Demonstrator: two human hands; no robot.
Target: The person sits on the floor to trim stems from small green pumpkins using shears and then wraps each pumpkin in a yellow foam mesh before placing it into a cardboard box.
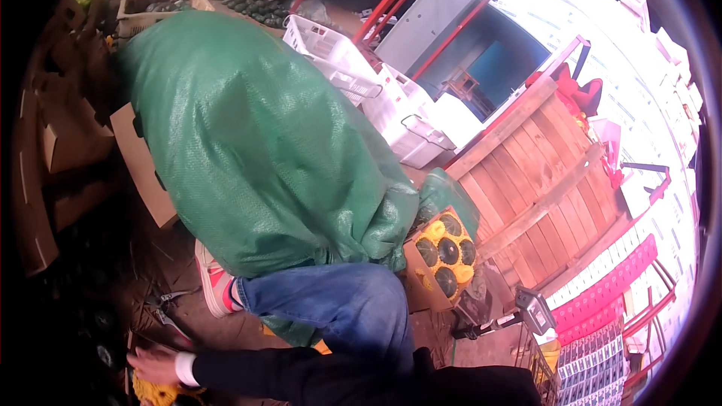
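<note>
My right hand [152, 366], with a white cuff at the wrist, reaches to the lower left. Its fingers are spread just above a yellow foam net [158, 392]; whether they touch it is unclear. The net is around dark round produce cut off by the bottom edge. My left hand is out of view. Pruning shears [169, 316] lie on the floor above my right hand, near a pink-and-white shoe [217, 287]. A bent leg in blue jeans [344, 299] rests against a large, full green woven sack [265, 158].
A carton [426, 282] holds dark green squash or melons in yellow nets. White plastic crates [406, 107], a wooden crate [541, 192] and a platform scale's display [536, 310] stand to the right. Cardboard boxes [73, 129] lie on the left. More green produce [256, 8] is piled behind the sack.
</note>
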